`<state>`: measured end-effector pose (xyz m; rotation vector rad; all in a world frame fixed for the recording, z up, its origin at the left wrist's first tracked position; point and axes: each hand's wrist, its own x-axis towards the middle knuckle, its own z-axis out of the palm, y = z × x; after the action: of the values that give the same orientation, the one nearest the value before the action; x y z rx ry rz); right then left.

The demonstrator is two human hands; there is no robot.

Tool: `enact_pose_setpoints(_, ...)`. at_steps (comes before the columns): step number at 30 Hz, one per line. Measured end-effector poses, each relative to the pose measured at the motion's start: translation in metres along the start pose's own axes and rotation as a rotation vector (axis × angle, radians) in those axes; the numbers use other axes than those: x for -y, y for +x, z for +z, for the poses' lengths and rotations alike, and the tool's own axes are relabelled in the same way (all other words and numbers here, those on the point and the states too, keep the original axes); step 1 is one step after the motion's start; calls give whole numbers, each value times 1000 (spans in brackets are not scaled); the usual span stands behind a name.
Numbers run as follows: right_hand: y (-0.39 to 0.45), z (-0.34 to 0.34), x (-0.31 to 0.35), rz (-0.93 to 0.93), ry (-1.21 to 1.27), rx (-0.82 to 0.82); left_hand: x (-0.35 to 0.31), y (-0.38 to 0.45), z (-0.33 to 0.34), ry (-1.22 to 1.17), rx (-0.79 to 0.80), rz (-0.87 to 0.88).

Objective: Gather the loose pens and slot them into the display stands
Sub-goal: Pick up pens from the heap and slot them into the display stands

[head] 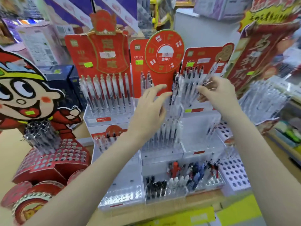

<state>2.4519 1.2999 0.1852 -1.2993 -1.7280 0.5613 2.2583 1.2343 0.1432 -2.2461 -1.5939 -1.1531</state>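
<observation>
My right hand (218, 92) pinches a clear pen (211, 74) that points up and to the right, in front of the right red-backed display stand (205, 59). That stand holds a row of clear pens (189, 84). My left hand (151, 108) hovers with fingers spread in front of the middle stand (138, 51), holding nothing. The left stand (104, 93) carries a full row of white pens. Lower clear tiers (162, 137) hold more pens.
A red cartoon-figure stand (48, 154) with a pen cluster sits at the left. Front trays (179, 178) hold black, white, blue and red pens. A white perforated rack (232, 170) stands at the right. Boxes and shelves fill the background.
</observation>
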Motion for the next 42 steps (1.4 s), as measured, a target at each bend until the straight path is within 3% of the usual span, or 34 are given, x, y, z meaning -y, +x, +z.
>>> enact_pose_setpoints(4,34,-14,-21,-29,-206,-88,-23,27,25,98,-14,119)
enact_pose_setpoints(8,57,-17,-38,22,-249,-35,-33,53,35,210,-60,143)
enact_pose_setpoints(13,66,-11,-41,41,-336,55,-30,78,44,323,24,139)
enact_pose_setpoints(18,70,-10,-46,18,-330,99,-23,83,45,320,116,91)
enact_pose_setpoints(24,72,-26,-43,-50,-167,-53,-22,85,46,340,95,109)
enact_pose_setpoints(34,76,0,-58,24,-333,201,-18,84,50,334,70,119)
enact_pose_setpoints(42,74,-3,-50,67,-406,262,-19,82,46,373,142,139)
